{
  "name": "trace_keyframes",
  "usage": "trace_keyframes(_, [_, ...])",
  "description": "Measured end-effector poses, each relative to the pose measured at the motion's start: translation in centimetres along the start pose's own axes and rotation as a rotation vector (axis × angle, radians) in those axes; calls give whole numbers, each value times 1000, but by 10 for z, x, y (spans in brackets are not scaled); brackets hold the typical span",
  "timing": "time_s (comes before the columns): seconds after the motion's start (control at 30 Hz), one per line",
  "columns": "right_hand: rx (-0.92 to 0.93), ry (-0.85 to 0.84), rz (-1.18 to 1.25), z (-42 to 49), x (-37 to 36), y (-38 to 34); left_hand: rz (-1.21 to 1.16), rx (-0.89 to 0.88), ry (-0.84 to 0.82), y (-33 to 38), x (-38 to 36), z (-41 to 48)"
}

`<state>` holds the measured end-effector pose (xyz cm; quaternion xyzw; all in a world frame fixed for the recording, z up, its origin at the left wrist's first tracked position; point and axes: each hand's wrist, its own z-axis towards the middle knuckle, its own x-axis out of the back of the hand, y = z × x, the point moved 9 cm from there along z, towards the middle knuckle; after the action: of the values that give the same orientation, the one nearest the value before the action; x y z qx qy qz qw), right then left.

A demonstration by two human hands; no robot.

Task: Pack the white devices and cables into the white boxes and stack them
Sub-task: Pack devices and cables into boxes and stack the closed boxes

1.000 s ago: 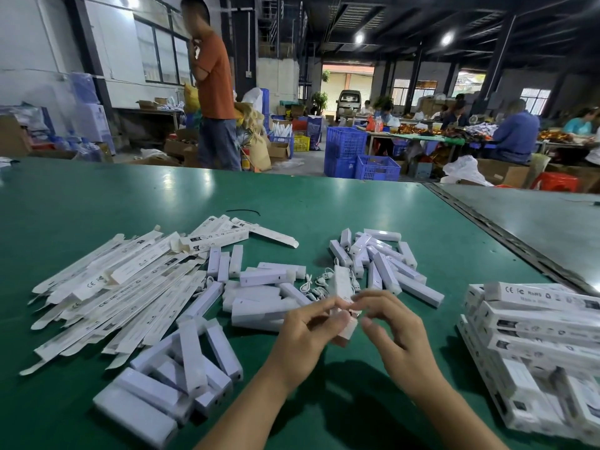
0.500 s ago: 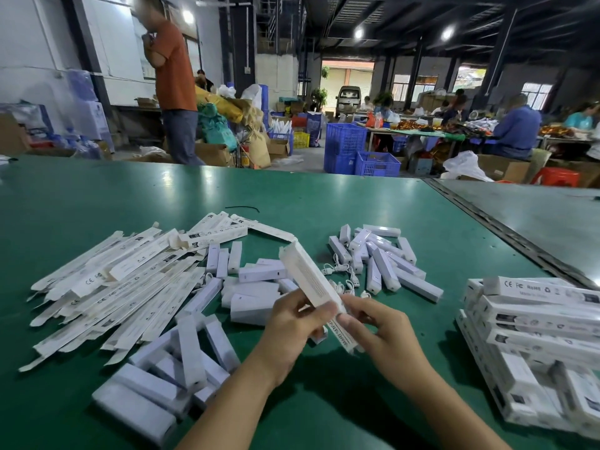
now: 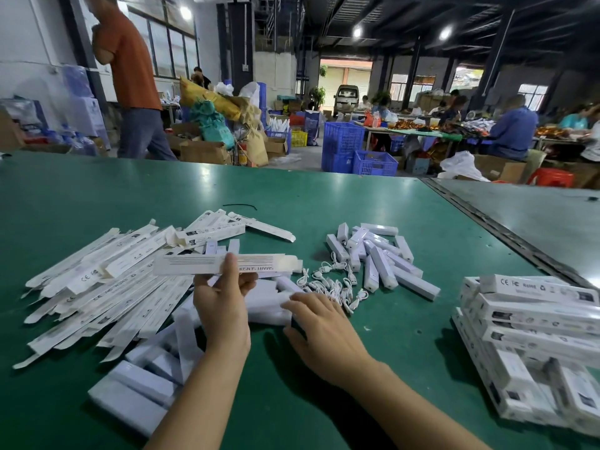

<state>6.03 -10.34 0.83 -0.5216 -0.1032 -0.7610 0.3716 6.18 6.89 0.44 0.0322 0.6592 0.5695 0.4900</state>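
Observation:
My left hand (image 3: pixel 222 306) holds a long white box (image 3: pixel 194 264) level above the table, thumb on its front face, its right end flap open. My right hand (image 3: pixel 319 326) lies lower, fingers on a white wrapped device (image 3: pixel 269 303) in the pile on the green table (image 3: pixel 324 206). White cables (image 3: pixel 334 284) lie in a tangle just right of both hands. More white devices (image 3: pixel 383 258) are heaped beyond the cables. Flat unfolded boxes (image 3: pixel 107 287) fan out at the left. Packed boxes (image 3: pixel 532 316) are stacked at the right.
More wrapped devices (image 3: pixel 143 381) lie near the front left edge. A metal seam (image 3: pixel 506 235) divides this table from the grey one at right. A person in an orange shirt (image 3: pixel 130 60) walks behind the table's far edge; blue crates (image 3: pixel 344 144) stand beyond.
My left hand has turned the box from a tilt to level and lifted it. My right hand has let go of it and dropped onto the devices on the table.

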Motion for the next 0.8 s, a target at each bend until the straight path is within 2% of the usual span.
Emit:
trace_keyframes(0.17, [-93,-134,-47,30,-15,12,-19,-1,30,0,3,1])
trace_keyframes(0.27, [-90,-59,12,37,-4,9,-22,17,39,-2,4,0])
trace_keyframes(0.4, [-218,151,254,28,22,22,-20,44,52,-4,6,2])
trace_keyframes(0.6, [-673,489,657,-22,50,96,0,55,31,-7,6,2])
trace_keyframes(0.7, [-672,558,1072,-33,47,114,19,63,19,-9,5,2])
trace_keyframes(0.8, [-613,560,1264,-32,45,112,22,91,29,-13,5,0])
